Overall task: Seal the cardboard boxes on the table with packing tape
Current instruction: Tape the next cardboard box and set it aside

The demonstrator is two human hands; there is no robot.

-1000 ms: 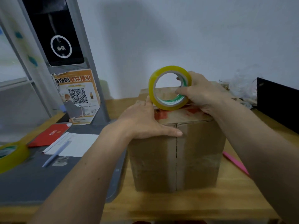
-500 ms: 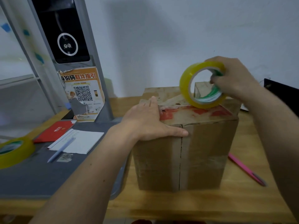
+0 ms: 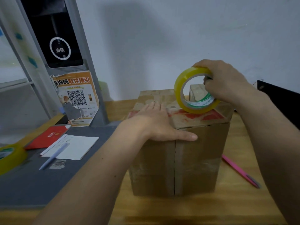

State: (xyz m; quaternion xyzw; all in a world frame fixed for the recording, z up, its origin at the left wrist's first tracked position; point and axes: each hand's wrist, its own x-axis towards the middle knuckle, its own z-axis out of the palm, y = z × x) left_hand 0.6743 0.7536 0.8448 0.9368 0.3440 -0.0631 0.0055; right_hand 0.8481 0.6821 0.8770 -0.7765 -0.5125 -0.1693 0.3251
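A brown cardboard box [image 3: 198, 159] stands on the wooden table [image 3: 227, 207], its top flaps closed and marked with red print. My left hand [image 3: 155, 124] lies flat on the top's front left, thumb stretched along the front edge. My right hand [image 3: 222, 82] grips a yellow roll of packing tape [image 3: 180, 88], fingers hooked through its core, and holds it upright on the top's right side. No pulled-out strip of tape can be made out.
A second yellow tape roll [image 3: 9, 156] lies at the far left on a grey mat [image 3: 32, 184], with a white notepad [image 3: 76, 146], a pale pen [image 3: 53, 156] and a red booklet [image 3: 47, 137]. A pink pen [image 3: 240, 171] lies right of the box. A dark panel [image 3: 280, 101] stands far right.
My right hand has carried the tape roll from the middle of the box top over to its right side. My left hand stays flat on the box.
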